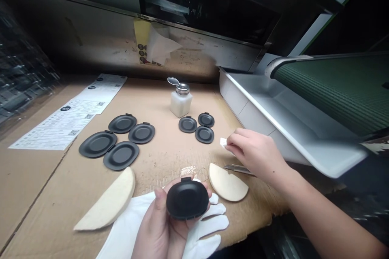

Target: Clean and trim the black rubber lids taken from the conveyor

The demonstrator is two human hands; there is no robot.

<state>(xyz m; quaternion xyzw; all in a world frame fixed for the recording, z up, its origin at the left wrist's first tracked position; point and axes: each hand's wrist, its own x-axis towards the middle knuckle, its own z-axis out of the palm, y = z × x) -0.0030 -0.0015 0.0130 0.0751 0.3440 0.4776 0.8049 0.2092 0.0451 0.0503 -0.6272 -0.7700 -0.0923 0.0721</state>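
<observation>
My left hand (161, 226) holds a black rounded plastic lid (187, 199) up near the front edge of the work surface, with the thumb on its side. A white cotton glove (206, 226) lies under that hand. My right hand (255, 153) pinches a small white wipe (223, 142) just above the cardboard. Steel tweezers (238, 169) lie below that hand, beside a half-round cream foam pad (227, 182). Another half-round pad (109, 198) lies at the left. Several larger black lids (120, 155) sit in a group at the left, and three smaller ones (187, 124) sit further back.
A white pump-top solvent dispenser (180, 99) stands at the back of the cardboard sheet (170, 158). Printed sheets with QR codes (67, 123) lie at the left. A white tray (291, 117) runs along the right edge, with a green conveyor belt (334, 93) beyond it.
</observation>
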